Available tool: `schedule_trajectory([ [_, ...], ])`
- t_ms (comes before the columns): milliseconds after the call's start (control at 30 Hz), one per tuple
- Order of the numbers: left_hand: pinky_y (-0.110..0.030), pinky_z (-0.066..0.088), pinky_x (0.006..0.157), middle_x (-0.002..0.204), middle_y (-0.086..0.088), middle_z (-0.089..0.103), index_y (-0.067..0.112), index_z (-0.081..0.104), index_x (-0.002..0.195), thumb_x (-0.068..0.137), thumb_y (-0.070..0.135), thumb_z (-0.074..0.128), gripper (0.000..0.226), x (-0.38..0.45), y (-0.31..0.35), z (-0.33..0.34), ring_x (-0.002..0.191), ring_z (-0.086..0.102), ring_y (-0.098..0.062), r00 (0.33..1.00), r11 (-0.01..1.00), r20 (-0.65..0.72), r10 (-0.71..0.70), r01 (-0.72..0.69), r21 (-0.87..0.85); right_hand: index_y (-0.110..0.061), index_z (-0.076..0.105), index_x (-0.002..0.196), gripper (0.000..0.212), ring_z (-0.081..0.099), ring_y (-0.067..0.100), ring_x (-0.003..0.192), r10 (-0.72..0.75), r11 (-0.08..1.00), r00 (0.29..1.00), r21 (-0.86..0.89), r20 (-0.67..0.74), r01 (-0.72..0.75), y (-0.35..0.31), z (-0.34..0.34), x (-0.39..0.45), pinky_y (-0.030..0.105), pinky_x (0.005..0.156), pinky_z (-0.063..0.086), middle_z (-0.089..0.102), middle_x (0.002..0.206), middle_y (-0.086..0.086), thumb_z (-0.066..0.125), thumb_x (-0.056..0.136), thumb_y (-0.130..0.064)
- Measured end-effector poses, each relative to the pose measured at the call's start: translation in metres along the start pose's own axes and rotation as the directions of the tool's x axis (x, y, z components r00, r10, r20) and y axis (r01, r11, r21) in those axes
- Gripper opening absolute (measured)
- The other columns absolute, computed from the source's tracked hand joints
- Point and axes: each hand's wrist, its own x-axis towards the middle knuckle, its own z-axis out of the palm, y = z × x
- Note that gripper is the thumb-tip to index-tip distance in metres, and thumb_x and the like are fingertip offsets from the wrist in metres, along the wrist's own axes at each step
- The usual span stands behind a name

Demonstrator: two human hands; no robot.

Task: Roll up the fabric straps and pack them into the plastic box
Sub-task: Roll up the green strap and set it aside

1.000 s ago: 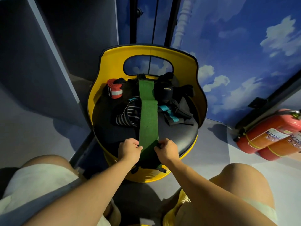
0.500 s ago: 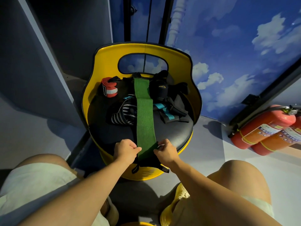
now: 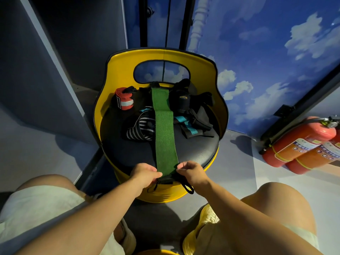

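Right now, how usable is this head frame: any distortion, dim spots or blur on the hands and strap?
Head view: strong wide-angle bending at the edges; dim, bluish light with dark shadow under the yellow seat; the green strap, left hand and right hand are reasonably sharp; the black end they pinch is hard to read.

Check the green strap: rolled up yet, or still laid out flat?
Laid out flat. The green strap runs full length across the black seat; both hands, left and right, pinch its near end, with no roll visible.
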Motion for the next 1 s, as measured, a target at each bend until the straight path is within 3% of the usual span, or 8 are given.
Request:
schedule_trajectory([
  [67, -0.035, 0.059, 0.076, 0.084, -0.009, 0.075, 0.011, 0.071, 0.092, 0.073, 0.012, 0.09, 0.027, 0.002, -0.001, 0.001, 0.078, 0.072, -0.022, 1.0, 1.0, 0.007, -0.006, 0.006, -0.027, -0.002, 0.066, 0.088, 0.012, 0.066, 0.014, 0.052, 0.019, 0.999, 0.999, 0.035, 0.031, -0.021, 0.0, -0.002, 0.001, 0.025, 0.052, 0.054, 0.065, 0.067, 0.008, 0.061, 0.093, 0.009],
  [200, -0.029, 0.053, 0.061, 0.083, -0.007, 0.07, 0.012, 0.069, 0.092, 0.075, 0.013, 0.088, 0.025, 0.002, -0.001, 0.002, 0.073, 0.064, -0.02, 0.999, 1.0, 0.031, -0.012, 0.013, -0.014, -0.002, 0.071, 0.091, 0.01, 0.067, 0.015, 0.062, 0.021, 0.999, 0.997, 0.047, 0.072, -0.024, 0.001, -0.006, 0.0, 0.024, 0.061, 0.055, 0.07, 0.075, 0.01, 0.063, 0.094, 0.004],
  [367, -0.032, 0.05, 0.062, 0.08, -0.013, 0.067, 0.007, 0.068, 0.092, 0.077, 0.003, 0.085, 0.023, 0.002, 0.003, 0.001, 0.072, 0.062, -0.025, 0.995, 0.996, 0.096, 0.003, 0.006, -0.09, 0.005, 0.072, 0.097, 0.009, 0.068, 0.017, 0.062, 0.011, 0.997, 0.997, 0.077, 0.077, -0.017, 0.0, -0.009, -0.003, 0.023, 0.062, 0.057, 0.07, 0.081, 0.015, 0.069, 0.093, -0.002],
  [467, -0.028, 0.047, 0.057, 0.074, -0.014, 0.066, 0.004, 0.071, 0.089, 0.08, -0.001, 0.081, 0.015, 0.001, 0.006, 0.0, 0.067, 0.06, -0.023, 0.993, 0.995, 0.112, 0.034, -0.023, -0.102, -0.006, 0.072, 0.089, 0.013, 0.067, 0.017, 0.074, -0.086, 0.995, 0.98, -0.027, 0.179, 0.093, -0.004, -0.012, -0.009, 0.027, 0.076, 0.058, 0.069, 0.084, 0.004, 0.082, 0.083, -0.011],
  [633, -0.033, 0.058, 0.079, 0.091, -0.015, 0.077, 0.008, 0.078, 0.09, 0.08, 0.004, 0.083, 0.012, -0.001, 0.009, 0.0, 0.086, 0.072, -0.027, 0.991, 0.995, 0.131, 0.036, -0.024, -0.092, -0.037, 0.073, 0.085, 0.025, 0.056, 0.018, 0.12, -0.248, 0.822, 0.949, -0.475, 0.197, 0.314, 0.001, -0.016, -0.004, 0.037, 0.103, 0.05, 0.046, 0.129, -0.002, 0.091, 0.073, -0.025],
  [800, -0.048, 0.058, 0.09, 0.089, -0.025, 0.076, 0.005, 0.077, 0.088, 0.082, 0.003, 0.081, 0.007, -0.003, 0.009, 0.0, 0.092, 0.074, -0.038, 0.99, 0.995, 0.127, 0.059, -0.048, -0.086, -0.02, 0.081, 0.098, 0.016, 0.054, 0.012, 0.112, -0.358, 0.754, 0.92, -0.532, 0.161, 0.386, 0.007, -0.013, -0.005, 0.027, 0.097, 0.049, 0.049, 0.117, -0.004, 0.082, 0.084, -0.027],
  [933, -0.039, 0.059, 0.082, 0.076, -0.005, 0.078, 0.016, 0.08, 0.084, 0.083, 0.025, 0.082, 0.01, -0.007, 0.009, -0.002, 0.081, 0.072, -0.019, 0.978, 0.984, 0.143, 0.152, -0.164, 0.072, -0.02, 0.082, 0.097, 0.015, 0.052, 0.006, 0.097, -0.373, 0.74, 0.922, -0.567, 0.102, 0.362, 0.009, -0.009, -0.002, 0.009, 0.079, 0.04, 0.053, 0.104, -0.005, 0.08, 0.086, -0.028],
  [1000, -0.025, 0.052, 0.068, 0.082, 0.006, 0.076, 0.023, 0.08, 0.086, 0.076, 0.04, 0.086, 0.02, -0.011, 0.009, -0.003, 0.08, 0.068, -0.008, 0.953, 0.927, 0.171, 0.25, -0.287, 0.241, -0.017, 0.083, 0.093, 0.014, 0.055, 0.005, 0.084, -0.351, 0.773, 0.934, -0.543, 0.065, 0.329, 0.012, -0.008, 0.001, 0.012, 0.068, 0.039, 0.059, 0.091, -0.007, 0.08, 0.085, -0.028],
])
